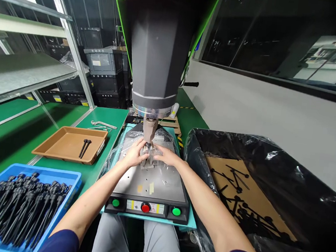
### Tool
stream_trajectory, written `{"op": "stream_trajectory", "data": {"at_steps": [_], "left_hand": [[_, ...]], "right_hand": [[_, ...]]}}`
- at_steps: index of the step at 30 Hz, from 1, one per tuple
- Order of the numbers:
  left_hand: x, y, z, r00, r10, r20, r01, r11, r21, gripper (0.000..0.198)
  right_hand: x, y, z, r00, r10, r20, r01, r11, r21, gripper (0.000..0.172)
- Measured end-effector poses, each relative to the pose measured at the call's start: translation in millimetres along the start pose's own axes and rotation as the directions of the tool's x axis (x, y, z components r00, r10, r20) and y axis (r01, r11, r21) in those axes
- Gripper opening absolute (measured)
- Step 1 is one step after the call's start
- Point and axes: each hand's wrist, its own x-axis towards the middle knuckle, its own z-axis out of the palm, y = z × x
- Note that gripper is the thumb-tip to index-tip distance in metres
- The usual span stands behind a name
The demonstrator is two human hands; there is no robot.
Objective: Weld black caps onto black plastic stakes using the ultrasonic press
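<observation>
Both my hands reach to the small metal fixture [148, 162] on the grey machine plate [152, 183], right under the press horn [150, 129]. My left hand [134, 153] rests on the fixture's left side with its fingers curled toward the horn tip. My right hand [166, 155] lies on the right side, fingers bent inward. A small part sits between the fingertips, too hidden to name. The big grey press head [158, 48] hangs above.
A blue bin [72, 180] of several black long-stemmed parts stands at front left. A brown tray [62, 146] holds two black parts [84, 148]. At right, a black-bag-lined box [270, 186] with cardboard holds several black parts. Green buttons [116, 202] [176, 211] flank a red one [145, 207].
</observation>
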Motion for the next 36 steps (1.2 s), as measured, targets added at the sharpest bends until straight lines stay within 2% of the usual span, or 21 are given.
{"op": "stream_trajectory", "data": {"at_steps": [5, 9, 13, 16, 18, 19, 20, 21, 22, 24, 25, 27, 29, 30, 33, 36], "left_hand": [[-3.2, -3.0, -2.7, 1.0, 0.0, -0.011, 0.0, 1.0, -0.007, 0.068], [-5.9, -5.9, -3.5, 0.998, -0.036, -0.046, 0.036, 0.999, -0.012, 0.074], [-7.1, 0.9, -13.9, 0.996, -0.041, -0.082, 0.041, 0.999, -0.003, 0.075], [-24.5, 19.0, -32.3, 0.983, -0.067, -0.17, 0.07, 0.997, 0.012, 0.073], [-53.2, 36.0, -42.8, 0.959, -0.113, -0.261, 0.114, 0.993, -0.01, 0.064], [-72.7, 44.8, -45.4, 0.943, -0.148, -0.299, 0.14, 0.989, -0.049, 0.055], [-94.6, 53.3, -45.6, 0.928, -0.196, -0.317, 0.17, 0.98, -0.108, 0.045], [-118.1, 60.7, -43.2, 0.92, -0.253, -0.299, 0.206, 0.962, -0.179, 0.035], [-142.1, 66.7, -38.4, 0.917, -0.316, -0.243, 0.258, 0.935, -0.244, 0.028], [-187.8, 72.2, -23.4, 0.893, -0.445, -0.064, 0.402, 0.853, -0.333, 0.022], [-207.9, 71.2, -14.6, 0.859, -0.512, 0.027, 0.486, 0.797, -0.358, 0.024], [-239.6, 61.9, 2.2, 0.755, -0.637, 0.153, 0.635, 0.655, -0.409, 0.03], [-257.6, 46.2, 14.5, 0.666, -0.716, 0.208, 0.708, 0.519, -0.479, 0.035], [-261.5, 37.5, 18.6, 0.642, -0.733, 0.226, 0.717, 0.469, -0.516, 0.037], [-259.3, 15.4, 25.0, 0.632, -0.74, 0.229, 0.707, 0.43, -0.561, 0.042], [-251.3, 3.4, 28.9, 0.634, -0.749, 0.193, 0.699, 0.449, -0.557, 0.045]], "right_hand": [[-5.5, -5.4, -4.1, 0.998, 0.058, -0.015, -0.058, 0.998, -0.017, 0.1], [-11.9, -16.5, -11.5, 0.997, 0.072, -0.004, -0.073, 0.997, -0.029, 0.105], [-22.9, -34.3, -21.5, 0.993, 0.083, -0.079, -0.086, 0.995, -0.046, 0.097], [-50.7, -49.7, -21.4, 0.961, 0.083, -0.265, -0.078, 0.996, 0.031, 0.073], [-83.9, -58.5, -9.2, 0.915, 0.109, -0.389, -0.052, 0.987, 0.155, 0.051], [-103.8, -61.7, 1.7, 0.909, 0.136, -0.394, -0.049, 0.974, 0.221, 0.043], [-124.8, -63.7, 15.6, 0.921, 0.155, -0.359, -0.057, 0.962, 0.269, 0.037], [-145.8, -64.0, 31.9, 0.949, 0.173, -0.264, -0.085, 0.946, 0.313, 0.032], [-165.9, -62.4, 49.9, 0.973, 0.193, -0.126, -0.137, 0.924, 0.358, 0.031], [-200.6, -51.8, 87.4, 0.963, 0.25, 0.1, -0.269, 0.878, 0.396, 0.032], [-214.3, -42.7, 105.0, 0.941, 0.318, 0.117, -0.338, 0.856, 0.391, 0.034], [-233.2, -18.8, 133.4, 0.863, 0.506, 0.006, -0.472, 0.8, 0.371, 0.038], [-241.2, 6.7, 149.7, 0.774, 0.62, -0.128, -0.535, 0.749, 0.391, 0.043], [-242.0, 17.4, 153.3, 0.752, 0.634, -0.18, -0.539, 0.748, 0.387, 0.044], [-238.3, 34.4, 153.9, 0.746, 0.607, -0.273, -0.519, 0.787, 0.333, 0.043], [-233.9, 32.6, 152.1, 0.747, 0.573, -0.337, -0.509, 0.819, 0.266, 0.038]]}}
